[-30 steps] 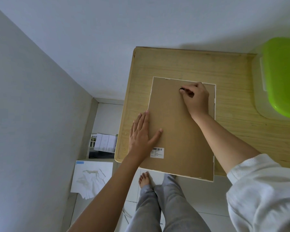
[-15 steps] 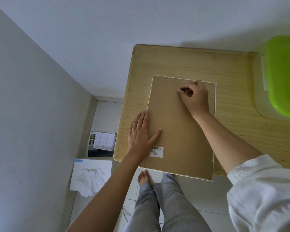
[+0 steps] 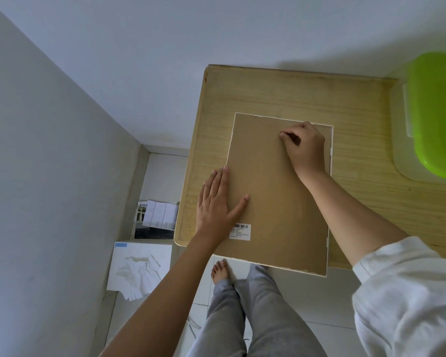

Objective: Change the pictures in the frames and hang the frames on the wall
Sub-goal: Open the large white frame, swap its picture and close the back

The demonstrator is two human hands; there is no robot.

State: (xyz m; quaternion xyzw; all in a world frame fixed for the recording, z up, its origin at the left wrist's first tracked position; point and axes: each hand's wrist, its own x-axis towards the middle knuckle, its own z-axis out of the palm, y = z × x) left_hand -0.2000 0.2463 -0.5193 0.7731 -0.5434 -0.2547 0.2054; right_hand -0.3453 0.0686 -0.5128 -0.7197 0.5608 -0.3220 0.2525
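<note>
A white picture frame (image 3: 277, 197) lies face down on the wooden table (image 3: 281, 94), its brown backing board up and its near edge hanging over the table's front. A barcode sticker (image 3: 240, 231) is at the board's lower left. My left hand (image 3: 216, 204) lies flat on the frame's left edge, fingers spread, thumb on the board. My right hand (image 3: 304, 148) rests near the board's top right with fingers curled and fingertips pinched at the surface; what they pinch is hidden.
A clear plastic box with a green lid (image 3: 435, 117) stands at the table's right side. Left of the table, on the floor, are a booklet and prints (image 3: 157, 217) and a white box with crumpled paper (image 3: 139, 271). Walls close in on the left and behind.
The right hand's fingertips have shifted slightly on the board's top right. The left hand and the frame have stayed where they were.
</note>
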